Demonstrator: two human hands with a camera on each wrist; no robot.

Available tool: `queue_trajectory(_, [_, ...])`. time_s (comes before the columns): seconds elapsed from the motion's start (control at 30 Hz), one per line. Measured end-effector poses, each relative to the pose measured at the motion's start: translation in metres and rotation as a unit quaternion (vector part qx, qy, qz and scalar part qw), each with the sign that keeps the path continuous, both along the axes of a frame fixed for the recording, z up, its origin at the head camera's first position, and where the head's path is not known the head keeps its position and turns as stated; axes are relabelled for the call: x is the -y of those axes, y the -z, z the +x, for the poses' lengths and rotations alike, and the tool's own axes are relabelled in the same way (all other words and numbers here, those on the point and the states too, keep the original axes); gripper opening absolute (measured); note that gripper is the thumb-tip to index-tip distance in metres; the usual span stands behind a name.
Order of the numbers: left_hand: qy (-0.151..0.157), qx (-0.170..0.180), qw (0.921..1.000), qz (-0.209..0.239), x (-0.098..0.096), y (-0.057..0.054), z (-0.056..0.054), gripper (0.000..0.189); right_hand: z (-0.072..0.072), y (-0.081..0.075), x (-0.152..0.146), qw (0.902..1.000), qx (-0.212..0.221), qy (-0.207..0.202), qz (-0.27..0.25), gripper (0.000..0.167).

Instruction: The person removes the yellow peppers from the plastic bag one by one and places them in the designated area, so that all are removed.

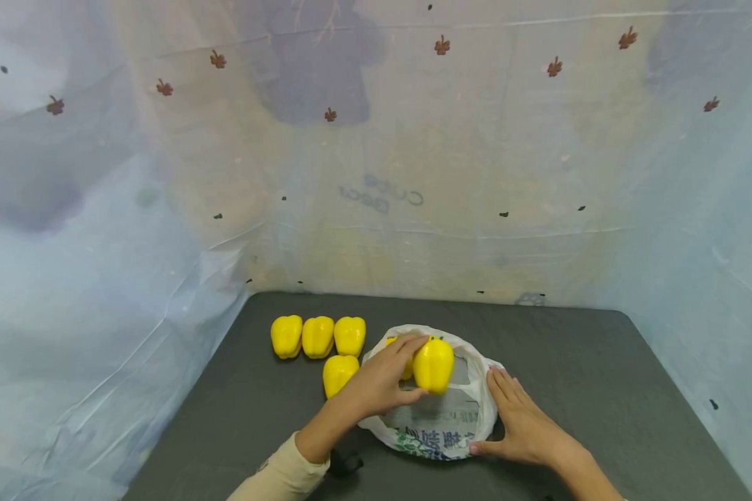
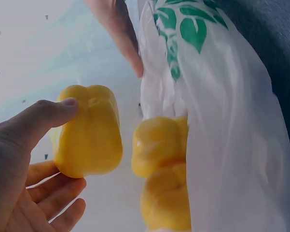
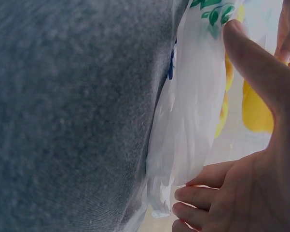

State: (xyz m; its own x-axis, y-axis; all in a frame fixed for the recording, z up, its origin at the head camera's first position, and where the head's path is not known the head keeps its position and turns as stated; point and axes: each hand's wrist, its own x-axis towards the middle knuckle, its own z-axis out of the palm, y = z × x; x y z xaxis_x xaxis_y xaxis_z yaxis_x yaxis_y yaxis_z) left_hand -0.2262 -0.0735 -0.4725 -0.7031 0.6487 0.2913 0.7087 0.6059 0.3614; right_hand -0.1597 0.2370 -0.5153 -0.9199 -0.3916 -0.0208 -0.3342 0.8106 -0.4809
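My left hand holds a yellow bell pepper over the mouth of a white plastic bag. In the left wrist view, its thumb lies against one side of the pepper, fingers at the other. Part of another yellow pepper shows behind this hand, within the bag's rim. My right hand rests against the bag's right rim, fingers fairly straight and thumb spread. Green leaves and dark lettering mark the bag's near side. Two yellow peppers show partly behind the bag wall in the left wrist view.
On the dark table, left of the bag, a row of three yellow peppers stands, with one more pepper nearer me, partly covered by my left arm. A pale printed curtain hangs behind and at both sides.
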Motion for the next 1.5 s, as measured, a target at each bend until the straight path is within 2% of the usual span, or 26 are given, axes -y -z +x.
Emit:
queue_trajectory(0.13, [-0.002,0.010,0.9999,0.004,0.012,-0.002,0.001,0.095,0.000,0.001,0.000,1.0000,-0.007,-0.003,0.003,0.142])
queue_trajectory(0.33, [-0.026,0.036,0.9990,0.001,0.031,-0.007,0.004,0.095,0.000,0.001,-0.001,1.0000,-0.003,-0.003,0.000,0.143])
queue_trajectory(0.6, [-0.053,0.027,0.9982,-0.007,0.059,-0.009,0.005,0.093,-0.001,0.002,-0.001,0.9999,0.017,0.000,0.000,0.143])
queue_trajectory(1.03, [-0.072,0.015,0.9973,-0.001,0.095,-0.021,0.006,0.093,-0.001,0.002,-0.002,0.9999,0.015,-0.002,0.006,0.144])
queue_trajectory(1.33, [-0.102,0.040,0.9940,0.008,0.117,-0.027,0.009,0.093,-0.002,0.002,-0.002,0.9997,0.024,-0.001,0.004,0.143])
queue_trajectory(1.5, [-0.111,0.034,0.9931,0.017,0.131,-0.029,0.009,0.092,-0.002,0.001,-0.001,0.9997,0.024,-0.001,0.002,0.143])
